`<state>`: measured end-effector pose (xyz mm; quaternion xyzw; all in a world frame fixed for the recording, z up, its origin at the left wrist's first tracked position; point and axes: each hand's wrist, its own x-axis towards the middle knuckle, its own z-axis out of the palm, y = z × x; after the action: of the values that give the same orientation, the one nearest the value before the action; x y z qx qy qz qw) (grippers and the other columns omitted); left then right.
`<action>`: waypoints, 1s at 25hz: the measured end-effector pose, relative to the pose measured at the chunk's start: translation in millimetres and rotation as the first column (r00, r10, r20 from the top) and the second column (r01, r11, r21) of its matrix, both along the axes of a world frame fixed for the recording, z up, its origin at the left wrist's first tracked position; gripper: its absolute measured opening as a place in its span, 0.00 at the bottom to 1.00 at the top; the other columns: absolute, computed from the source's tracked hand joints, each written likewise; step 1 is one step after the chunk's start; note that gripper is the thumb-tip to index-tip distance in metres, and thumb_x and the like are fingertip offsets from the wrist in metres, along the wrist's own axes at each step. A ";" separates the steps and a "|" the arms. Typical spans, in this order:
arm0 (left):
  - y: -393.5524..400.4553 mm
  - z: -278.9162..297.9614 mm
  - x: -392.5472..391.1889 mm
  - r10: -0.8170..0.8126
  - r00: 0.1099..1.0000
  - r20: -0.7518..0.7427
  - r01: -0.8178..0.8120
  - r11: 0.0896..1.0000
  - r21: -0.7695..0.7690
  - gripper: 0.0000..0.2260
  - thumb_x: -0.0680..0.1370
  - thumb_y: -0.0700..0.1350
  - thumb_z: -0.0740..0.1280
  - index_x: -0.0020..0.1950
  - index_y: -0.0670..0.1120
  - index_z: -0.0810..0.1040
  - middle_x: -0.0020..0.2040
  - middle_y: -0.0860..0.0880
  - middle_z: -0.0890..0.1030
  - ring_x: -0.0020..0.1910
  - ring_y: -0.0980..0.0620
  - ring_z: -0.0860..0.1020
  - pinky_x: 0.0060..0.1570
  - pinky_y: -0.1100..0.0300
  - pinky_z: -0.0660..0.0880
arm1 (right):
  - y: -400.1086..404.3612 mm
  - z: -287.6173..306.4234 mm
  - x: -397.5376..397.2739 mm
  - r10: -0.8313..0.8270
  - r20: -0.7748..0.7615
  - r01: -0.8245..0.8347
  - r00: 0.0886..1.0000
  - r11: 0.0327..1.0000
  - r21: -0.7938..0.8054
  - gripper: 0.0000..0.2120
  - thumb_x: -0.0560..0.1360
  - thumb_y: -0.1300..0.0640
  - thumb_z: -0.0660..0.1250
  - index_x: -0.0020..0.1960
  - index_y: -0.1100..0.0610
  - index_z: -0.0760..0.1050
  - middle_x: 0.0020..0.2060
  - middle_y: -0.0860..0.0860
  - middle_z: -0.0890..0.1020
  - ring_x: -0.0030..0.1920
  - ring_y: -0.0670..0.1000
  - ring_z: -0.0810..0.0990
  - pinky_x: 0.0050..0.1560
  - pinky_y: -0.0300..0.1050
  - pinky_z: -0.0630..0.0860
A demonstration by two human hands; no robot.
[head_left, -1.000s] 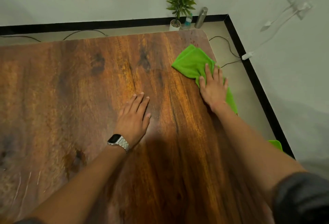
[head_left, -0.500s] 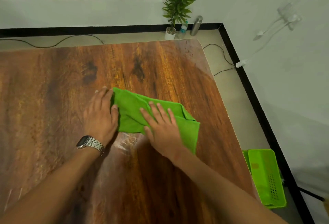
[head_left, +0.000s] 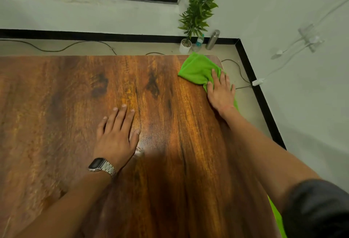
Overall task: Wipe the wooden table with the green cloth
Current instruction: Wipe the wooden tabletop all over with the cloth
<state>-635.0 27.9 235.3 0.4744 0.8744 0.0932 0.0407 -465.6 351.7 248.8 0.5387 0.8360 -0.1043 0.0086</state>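
The green cloth [head_left: 198, 68] lies crumpled on the far right corner of the wooden table [head_left: 56, 105], with a strip of it hanging over the right edge. My right hand [head_left: 221, 91] presses flat on the cloth's near part, fingers spread and pointing away. My left hand [head_left: 116, 135] rests palm down on the bare wood near the table's middle, fingers apart, holding nothing. A metal watch sits on the left wrist.
Beyond the far edge, on the floor, stand a potted plant [head_left: 196, 16], a small plastic bottle [head_left: 198, 43] and a steel flask [head_left: 212, 39]. Cables run along the floor and up the right wall. A green basket's edge [head_left: 276, 217] shows under my right arm.
My right hand swept the cloth from the table's middle out to the far right corner. My left hand came off the cloth and now rests on bare wood.
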 end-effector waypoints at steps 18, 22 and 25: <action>1.9 4.7 0.3 0.005 1.000 -0.007 -0.005 1.000 -0.010 0.28 0.79 0.59 0.49 0.76 0.49 0.61 0.77 0.48 0.62 0.76 0.47 0.59 0.72 0.47 0.55 | 18.3 2.3 55.7 0.271 -0.016 -0.271 0.963 0.963 -0.015 0.25 0.84 0.51 0.50 0.80 0.48 0.51 0.79 0.56 0.55 0.79 0.55 0.52 0.77 0.60 0.54; 2.2 5.1 0.2 0.002 1.000 -0.024 -0.002 1.000 -0.007 0.27 0.79 0.59 0.49 0.76 0.49 0.61 0.77 0.48 0.61 0.76 0.47 0.59 0.72 0.47 0.56 | 70.5 2.7 -5.5 0.136 -0.095 -0.140 0.986 0.989 -0.036 0.24 0.84 0.54 0.49 0.79 0.57 0.53 0.77 0.63 0.58 0.77 0.59 0.57 0.76 0.53 0.54; 1.4 1.8 -0.8 0.003 0.999 -0.038 -0.003 1.000 0.000 0.27 0.79 0.59 0.50 0.76 0.49 0.61 0.77 0.48 0.61 0.76 0.48 0.58 0.72 0.47 0.56 | 85.8 0.4 -54.9 0.097 -0.013 -0.097 0.995 0.995 -0.010 0.24 0.84 0.53 0.46 0.78 0.58 0.56 0.78 0.61 0.57 0.78 0.59 0.54 0.78 0.52 0.51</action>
<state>-635.8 29.2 237.1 0.4746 0.8758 0.0840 0.0238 -520.5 437.6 249.2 0.4967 0.8606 -0.1118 0.0114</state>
